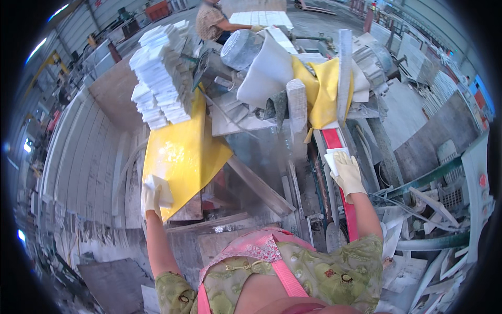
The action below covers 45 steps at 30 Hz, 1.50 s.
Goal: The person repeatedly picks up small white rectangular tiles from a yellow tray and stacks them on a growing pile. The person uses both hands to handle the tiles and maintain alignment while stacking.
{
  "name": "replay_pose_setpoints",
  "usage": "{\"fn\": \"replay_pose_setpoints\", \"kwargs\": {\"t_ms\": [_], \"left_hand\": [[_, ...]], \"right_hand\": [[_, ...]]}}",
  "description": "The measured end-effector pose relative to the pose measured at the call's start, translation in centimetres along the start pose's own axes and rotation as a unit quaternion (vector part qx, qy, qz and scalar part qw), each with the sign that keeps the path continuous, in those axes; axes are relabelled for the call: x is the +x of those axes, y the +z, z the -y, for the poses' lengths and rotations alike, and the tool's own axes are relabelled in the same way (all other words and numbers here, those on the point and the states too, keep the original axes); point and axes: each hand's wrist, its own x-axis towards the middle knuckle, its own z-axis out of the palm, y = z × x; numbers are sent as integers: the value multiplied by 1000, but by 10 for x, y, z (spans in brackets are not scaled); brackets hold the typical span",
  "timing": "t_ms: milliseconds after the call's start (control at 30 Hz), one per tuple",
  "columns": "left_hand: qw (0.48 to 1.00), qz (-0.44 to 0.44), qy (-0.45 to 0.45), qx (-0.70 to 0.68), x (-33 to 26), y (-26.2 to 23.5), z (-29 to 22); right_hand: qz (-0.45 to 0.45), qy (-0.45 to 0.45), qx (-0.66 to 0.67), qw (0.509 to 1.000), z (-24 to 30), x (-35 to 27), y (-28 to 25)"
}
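Note:
My left hand (150, 200), in a pale glove, is closed around a thick white stone block (160, 189) at the lower left edge of a wet yellow sheet (175, 152). On the right, my gloved right hand (348, 175) lies over a small white stone tile (333, 157), its fingers stretched out and pressed on it. That tile sits on a narrow red strip (331, 138) running away from me. Just beyond it, a yellow cloth (325, 91) hangs beside an upright pale slat (344, 73). The underside of the tile is hidden.
A tall stack of white stone strips (162, 73) stands on the yellow sheet's far end. Beyond the middle are a dusty motor (241, 49) and a white curved guard (269, 70). Another person (212, 23) works at the back. A wooden beam (261, 187) slants across below.

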Motion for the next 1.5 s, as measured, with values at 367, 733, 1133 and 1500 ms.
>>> {"fn": "replay_pose_setpoints", "kwargs": {"t_ms": [367,733,1133,1500], "left_hand": [[990,-28,7,137,-1,-3,-9],[990,-10,5,139,5,-4,-9],[973,-47,51,219,46,-4,48],[977,-57,46,201,22,-1,14]], "right_hand": [[70,-48,-18,996,-10,-6,-8],[-70,-3,-104,992,5,9,33],[61,68,16,996,-2,34,-26],[83,26,700,709,210,76,-68]]}}
